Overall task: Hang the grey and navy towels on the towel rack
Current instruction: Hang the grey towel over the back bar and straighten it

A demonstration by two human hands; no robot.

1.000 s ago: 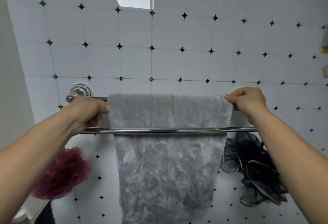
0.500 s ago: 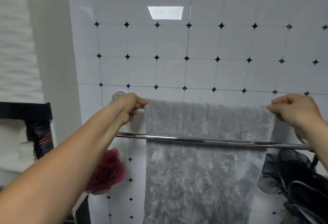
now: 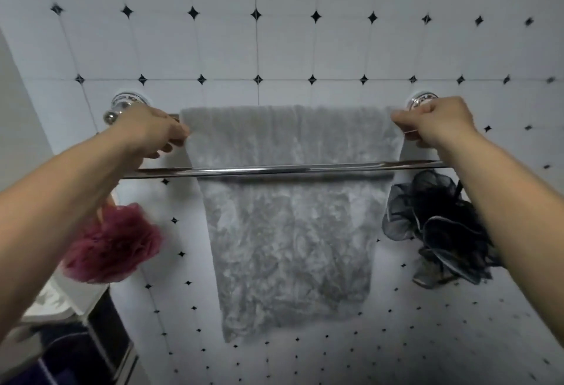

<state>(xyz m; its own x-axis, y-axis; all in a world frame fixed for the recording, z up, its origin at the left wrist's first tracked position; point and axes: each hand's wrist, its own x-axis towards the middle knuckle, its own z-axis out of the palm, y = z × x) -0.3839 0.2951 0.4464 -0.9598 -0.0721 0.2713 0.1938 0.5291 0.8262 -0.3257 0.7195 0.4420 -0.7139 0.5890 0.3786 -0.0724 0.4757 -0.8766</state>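
Pinching the grey towel (image 3: 287, 220) at its top corners, the left hand (image 3: 149, 131) at nine o'clock and the right hand (image 3: 433, 123) at three hold it draped over the rear rail of the towel rack (image 3: 274, 170). Soft, limp and light, it is likely best gripped by those corners.

1 grey towel (image 3: 283, 220), 2 rack bars (image 3: 274, 170), 2 bath poufs (image 3: 113, 244), 2 hands (image 3: 149, 131).

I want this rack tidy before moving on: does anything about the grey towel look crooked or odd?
Nothing stands out. The grey towel hangs flat over the rear bar, its top edge level, with the left hand and right hand pinching its upper corners.
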